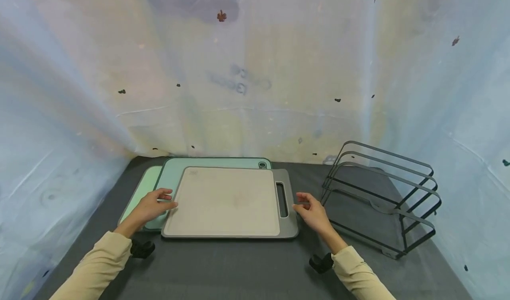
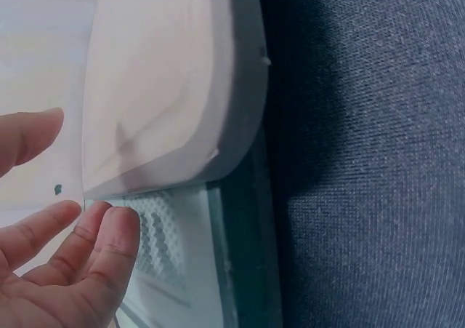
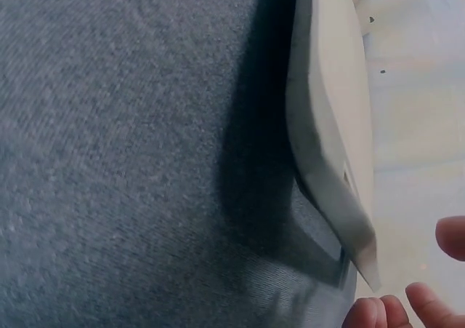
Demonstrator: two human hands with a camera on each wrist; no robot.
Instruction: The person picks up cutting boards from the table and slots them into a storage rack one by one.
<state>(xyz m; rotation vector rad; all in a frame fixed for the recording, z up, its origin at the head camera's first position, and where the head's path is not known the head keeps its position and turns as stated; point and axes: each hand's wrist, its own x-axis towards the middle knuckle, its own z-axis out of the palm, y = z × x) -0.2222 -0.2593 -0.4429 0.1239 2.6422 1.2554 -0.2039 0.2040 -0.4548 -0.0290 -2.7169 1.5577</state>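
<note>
A beige cutting board [image 1: 227, 202] with a grey rim and a handle slot at its right end lies on top of a teal board [image 1: 215, 162]. Farther left a light green board [image 1: 140, 194] shows from underneath. My left hand [image 1: 153, 206] hovers at the beige board's left edge, thumb and fingers spread apart; in the left wrist view its fingers [image 2: 120, 230] are close to the board's rounded corner. At the handle end, my right hand [image 1: 313, 213] is beside the grey rim with thumb and fingers parted. Neither hand grips anything.
A black wire rack [image 1: 388, 153] with several tall loops stands on the right side of the dark grey tabletop [image 1: 235, 269]. A pale patterned sheet [image 1: 279, 70] hangs behind and on both sides. A black wrist strap [image 1: 142, 248] sits at each cuff.
</note>
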